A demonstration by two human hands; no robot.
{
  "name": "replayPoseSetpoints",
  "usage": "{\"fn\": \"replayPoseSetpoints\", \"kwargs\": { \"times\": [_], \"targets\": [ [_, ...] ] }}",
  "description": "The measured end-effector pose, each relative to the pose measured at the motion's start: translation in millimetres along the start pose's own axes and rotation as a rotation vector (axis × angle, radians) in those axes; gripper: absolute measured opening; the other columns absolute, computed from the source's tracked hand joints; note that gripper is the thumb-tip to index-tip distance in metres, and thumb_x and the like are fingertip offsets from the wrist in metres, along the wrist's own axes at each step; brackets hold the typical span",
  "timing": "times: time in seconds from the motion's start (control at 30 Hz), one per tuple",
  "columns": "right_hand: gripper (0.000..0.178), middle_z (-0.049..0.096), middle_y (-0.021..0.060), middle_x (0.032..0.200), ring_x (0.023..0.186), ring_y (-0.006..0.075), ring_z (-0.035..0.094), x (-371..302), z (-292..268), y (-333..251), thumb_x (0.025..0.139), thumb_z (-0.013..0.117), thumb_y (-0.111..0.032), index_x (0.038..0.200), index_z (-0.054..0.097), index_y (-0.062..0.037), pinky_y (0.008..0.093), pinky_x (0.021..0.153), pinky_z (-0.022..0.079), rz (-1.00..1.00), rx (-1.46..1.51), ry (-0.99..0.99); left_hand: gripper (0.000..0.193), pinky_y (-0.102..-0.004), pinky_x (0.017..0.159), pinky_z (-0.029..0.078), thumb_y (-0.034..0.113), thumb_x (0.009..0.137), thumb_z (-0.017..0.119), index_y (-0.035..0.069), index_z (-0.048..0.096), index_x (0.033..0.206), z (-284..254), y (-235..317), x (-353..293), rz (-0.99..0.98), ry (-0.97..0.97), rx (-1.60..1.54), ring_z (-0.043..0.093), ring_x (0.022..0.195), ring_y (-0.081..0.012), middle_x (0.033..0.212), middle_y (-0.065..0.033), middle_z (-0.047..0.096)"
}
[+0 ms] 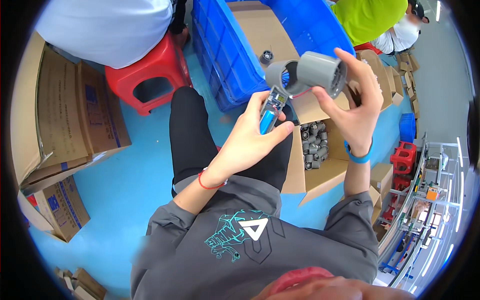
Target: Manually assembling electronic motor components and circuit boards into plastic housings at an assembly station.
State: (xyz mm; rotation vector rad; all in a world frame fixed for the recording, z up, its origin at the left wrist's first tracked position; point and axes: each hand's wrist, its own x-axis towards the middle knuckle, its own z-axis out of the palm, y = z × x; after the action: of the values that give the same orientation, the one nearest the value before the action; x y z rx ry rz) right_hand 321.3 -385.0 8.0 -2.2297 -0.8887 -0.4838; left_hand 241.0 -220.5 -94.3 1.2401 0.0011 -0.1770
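Blue workshop floor (125, 175), cartons all round, person seated above it. Grey cylindrical housing (322, 72) sits high in front of the chest, clamped in the right hand (357, 107): thumb under its near side, fingers (367, 75) curled over the far side. Just left of those fingers a second grey ring-shaped piece (281, 75) touches the housing's end, a thin red wire (300, 92) running beneath the joint. Below the ring, the left hand (247, 142) grips a slim board with a blue cell (269, 117); its fingers are closed round it, thumb pressed along the right side.

Judgement: the step in hand looks like assembly, with the board and cell lined up at the ring's mouth and not yet seated. The next move would call for a steady right-hand hold and keeping the wire unpinched.

Beneath the right-hand fingers an open carton (320, 175) holds many small grey parts (314, 145). Beyond the left-hand fingers stands a blue plastic crate (225, 55). Further left, a red stool (150, 75) bearing another person in white. Someone in a lime top (367, 17) works well beyond the right hand.
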Motion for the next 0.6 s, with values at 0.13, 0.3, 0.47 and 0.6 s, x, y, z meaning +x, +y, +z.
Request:
{"fn": "replayPoseSetpoints", "kwargs": {
  "times": [0.13,0.3,0.47,0.6],
  "targets": [
    [0.055,0.058,0.0067,0.105,0.084,0.0102,0.059,4.6,10.3,-0.8,0.065,0.081,-0.002,0.117,0.062,-0.0003,0.0185,0.063,0.048,-0.065,-0.167,-0.135,0.055,-0.0322,0.081,0.045,0.021,0.085,0.066,-0.003,0.038,0.126,0.4,6.8,-5.7,-0.011,0.045,0.09,0.058,0.088,-0.0177,0.096,-0.0107,0.06],
    [0.058,0.061,0.0077,0.102,0.083,0.0195,0.065,2.5,16.9,-2.4,0.059,0.084,-0.01,0.114,0.065,-0.0087,0.0281,0.068,0.056,-0.192,-0.217,0.004,0.048,-0.0338,0.081,0.045,0.02,0.088,0.062,-0.003,0.039,0.124,0.1,8.4,-12.4,-0.047,0.051,0.044,0.059,0.087,-0.0194,0.094,-0.0119,0.06],
    [0.059,0.061,0.0085,0.102,0.083,0.0184,0.064,4.3,15.1,-8.8,0.058,0.084,-0.008,0.114,0.065,-0.0067,0.0282,0.068,0.056,-0.188,-0.229,0.046,0.046,-0.0344,0.081,0.045,0.019,0.089,0.059,-0.004,0.039,0.123,-2.1,12.8,-12.9,-0.057,0.056,0.023,0.059,0.088,-0.0198,0.094,-0.0134,0.06],
    [0.059,0.062,0.009,0.102,0.083,0.0191,0.064,8.9,13.6,-6.7,0.059,0.084,-0.007,0.114,0.065,-0.006,0.0298,0.07,0.055,-0.172,-0.198,-0.073,0.045,-0.0355,0.082,0.045,0.019,0.09,0.059,-0.005,0.038,0.122,-1.0,8.5,-9.1,0.004,0.056,0.034,0.059,0.088,-0.0212,0.092,-0.0141,0.06]
  ]
}}
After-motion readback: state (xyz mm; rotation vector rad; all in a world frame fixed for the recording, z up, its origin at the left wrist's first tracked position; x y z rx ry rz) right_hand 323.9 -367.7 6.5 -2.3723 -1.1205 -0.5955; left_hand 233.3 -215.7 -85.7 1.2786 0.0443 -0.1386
